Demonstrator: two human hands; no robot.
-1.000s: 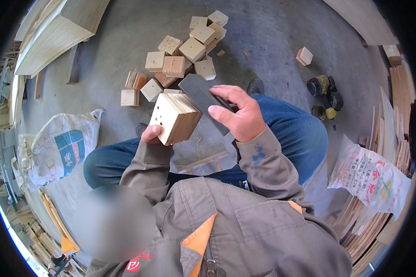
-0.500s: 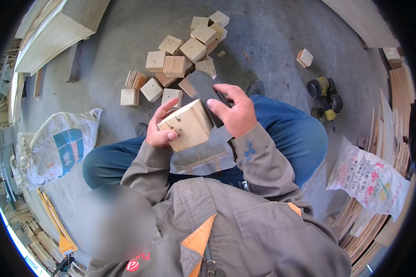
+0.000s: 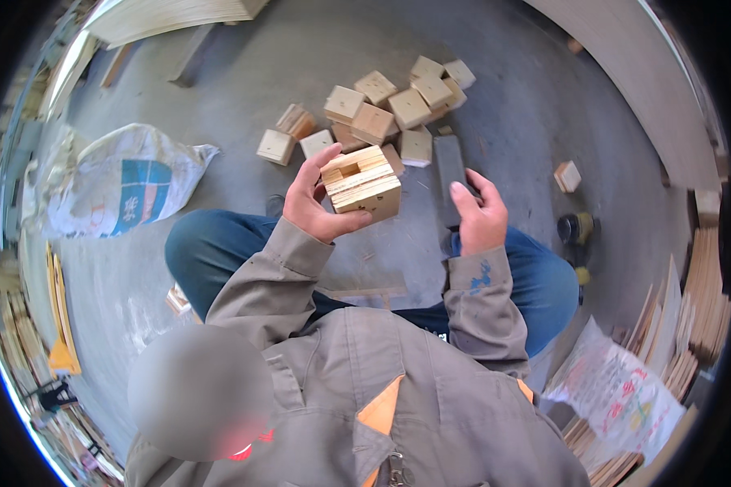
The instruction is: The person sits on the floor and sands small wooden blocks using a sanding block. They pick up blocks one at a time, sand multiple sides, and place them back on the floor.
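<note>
My left hand (image 3: 315,204) grips a pale wooden block (image 3: 369,195) built of laminated layers, fingers behind it and thumb along the near side. A rectangular slot shows in its top, and small holes mark its near face. My right hand (image 3: 484,213) is closed on a long, flat, dark grey sanding block (image 3: 449,166), held to the right of the wooden block and apart from it. Part of the sanding block's near end is hidden by my fingers. Beyond both hands, a pile of similar wooden blocks (image 3: 374,122) lies on the floor.
A single wooden block (image 3: 567,176) lies off to the right, near a yellow-and-black power tool (image 3: 575,229) beside my knee. White woven sacks lie at left (image 3: 97,195) and lower right (image 3: 617,390). Stacked boards (image 3: 702,292) line the right side; large panels (image 3: 170,16) stand at the far left.
The sanding block has moved right, away from the wooden block's side. My left hand has turned the wooden block, bringing its slot into view. The whole view has shifted.
</note>
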